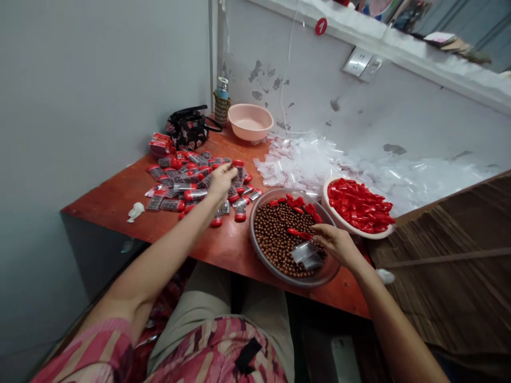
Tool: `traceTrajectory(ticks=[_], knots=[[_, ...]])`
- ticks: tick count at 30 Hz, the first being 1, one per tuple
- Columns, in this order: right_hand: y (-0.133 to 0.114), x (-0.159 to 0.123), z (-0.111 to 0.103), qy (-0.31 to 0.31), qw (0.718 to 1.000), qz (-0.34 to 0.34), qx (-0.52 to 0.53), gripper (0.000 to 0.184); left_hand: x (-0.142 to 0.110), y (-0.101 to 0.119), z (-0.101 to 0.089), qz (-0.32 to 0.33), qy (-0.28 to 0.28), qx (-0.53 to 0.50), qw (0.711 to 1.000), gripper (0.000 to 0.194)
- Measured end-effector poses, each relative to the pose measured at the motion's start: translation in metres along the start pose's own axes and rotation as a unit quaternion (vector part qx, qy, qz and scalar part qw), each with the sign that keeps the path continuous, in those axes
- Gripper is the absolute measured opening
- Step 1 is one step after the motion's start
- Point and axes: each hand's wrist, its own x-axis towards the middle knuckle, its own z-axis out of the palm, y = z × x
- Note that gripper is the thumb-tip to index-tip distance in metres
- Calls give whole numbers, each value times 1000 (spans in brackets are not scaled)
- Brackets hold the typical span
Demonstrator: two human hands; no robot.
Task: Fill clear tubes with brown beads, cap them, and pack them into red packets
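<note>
My left hand [221, 182] is over a pile of small filled packs at the left of the table, its fingers closed on a clear container with a red cap [238, 164] and dark contents. My right hand [334, 242] is above a large bowl of brown beads [275, 234]. Its curled fingertips meet the end of a red spoon-shaped piece [298, 232]. Just below lie two clear empty containers [303, 251] on the beads. Several more red pieces [295, 202] rest along the bowl's far side.
A pale basin of red pieces [359, 206] stands right of the bead bowl. Clear containers [303, 159] are heaped along the wall. At the back are a pink basin [250, 121], a flowered bag [187, 130] and a bottle [222, 90]. Stacked cardboard [451, 266] borders the right.
</note>
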Motion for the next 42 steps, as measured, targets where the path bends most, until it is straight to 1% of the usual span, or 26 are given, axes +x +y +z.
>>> traceTrajectory(ticks=[1, 2, 4, 6, 8, 10, 13, 14, 16, 17, 18, 20, 23, 25, 27, 28, 29, 30, 31, 32, 33, 34, 36, 38, 40, 42], knots=[[-2, -3, -2, -27, 999, -5, -36, 22, 11, 3, -6, 40, 32, 22, 998, 23], [-7, -6, -4, -51, 996, -4, -78, 20, 18, 5, -10, 83, 37, 44, 995, 29], [-20, -10, -3, -86, 981, 20, -171, 19, 16, 7, -12, 142, 9, 95, 985, 37], [-35, -11, 1, -97, 960, 64, -256, 25, -5, 6, -7, 163, -53, 160, 972, 40], [-45, -12, 9, -91, 940, 92, -314, 33, -39, 2, 4, 154, -123, 232, 953, 34], [-49, -12, 17, -83, 933, 77, -342, 36, -75, -4, 18, 161, -200, 306, 917, 29], [-46, -13, 27, -91, 939, 1, -332, 30, -116, -15, 37, 196, -330, 370, 846, 26], [-44, -14, 28, -92, 942, -17, -323, 27, -125, -19, 42, 205, -368, 393, 817, 26], [-39, -16, 28, -91, 949, -26, -301, 23, -137, -27, 51, 205, -429, 431, 767, 26], [-37, -17, 27, -91, 954, -22, -285, 23, -141, -30, 55, 199, -449, 442, 750, 28], [-36, -18, 25, -92, 961, -20, -261, 23, -144, -33, 59, 191, -464, 446, 741, 30], [-33, -19, 20, -96, 975, -30, -196, 23, -146, -38, 64, 176, -480, 438, 740, 31], [-25, -20, 11, -86, 989, -62, -107, 17, -141, -42, 64, 165, -481, 425, 749, 19], [-16, -20, 6, -85, 991, -54, -86, 12, -134, -41, 59, 155, -460, 420, 767, 11], [-7, -19, 3, -80, 992, -28, -91, 11, -127, -39, 53, 126, -434, 389, 803, 9], [-3, -18, 2, -57, 994, -16, -96, 13, -124, -39, 50, 94, -425, 356, 827, 10], [-2, -17, 2, -21, 995, -9, -97, 17, -123, -38, 48, 45, -422, 310, 851, 13], [-2, -15, 2, 24, 996, -9, -86, 26, -123, -37, 48, -19, -418, 256, 871, 17], [-5, -13, 3, 66, 996, -11, -58, 35, -124, -37, 49, -90, -411, 195, 886, 21], [-10, -11, 5, 94, 995, -14, -10, 42, -127, -37, 51, -157, -402, 133, 892, 24], [-16, -9, 8, 100, 993, -16, 54, 46, -129, -37, 53, -214, -392, 76, 891, 27], [-24, -7, 11, 92, 988, -13, 126, 47, -132, -36, 56, -257, -384, 25, 887, 29], [-40, -4, 18, 76, 963, 1, 258, 43, -136, -35, 59, -309, -378, -52, 871, 29], [-54, 0, 23, 79, 935, 9, 347, 43, -136, -33, 60, -345, -385, -103, 850, 28], [-64, 4, 26, 82, 914, 7, 398, 45, -133, -30, 58, -364, -390, -128, 836, 29], [-69, 10, 26, 76, 909, -3, 410, 45, -128, -28, 53, -362, -393, -102, 839, 31]])
